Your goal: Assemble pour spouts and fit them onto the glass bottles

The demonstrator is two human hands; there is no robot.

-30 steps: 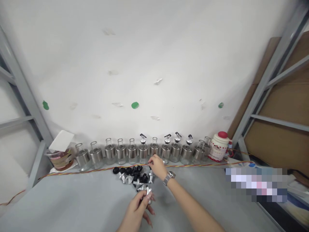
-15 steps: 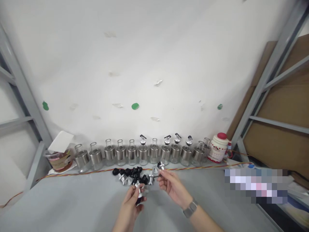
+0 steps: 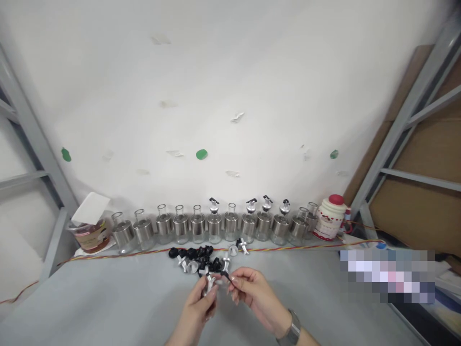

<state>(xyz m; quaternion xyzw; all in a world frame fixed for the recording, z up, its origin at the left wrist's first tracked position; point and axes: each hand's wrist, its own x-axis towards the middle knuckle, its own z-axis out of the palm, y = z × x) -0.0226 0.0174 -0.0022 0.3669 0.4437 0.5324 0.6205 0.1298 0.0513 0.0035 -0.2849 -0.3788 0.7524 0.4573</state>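
Note:
My left hand is closed around a silver pourer spout, held low over the grey table. Between the thumb and fingers of my right hand is a small black lever cap, its tip pointing toward the spout. Whether the two parts touch I cannot tell. Just beyond my hands lies a pile of black stoppers mixed with silver spouts. A loose silver spout rests to the right of the pile. Behind stands a row of glass bottles with steel sleeves; several carry pourers with black levers.
A twisted red and yellow wire runs along the table in front of the bottles. At the row's left is a plastic tub with a white lid; at its right, a white jar with a red top. Grey metal posts frame both sides.
My right hand has come back from beside the pile toward my left hand, bringing the black lever cap. My left hand has turned the spout slightly while holding it.

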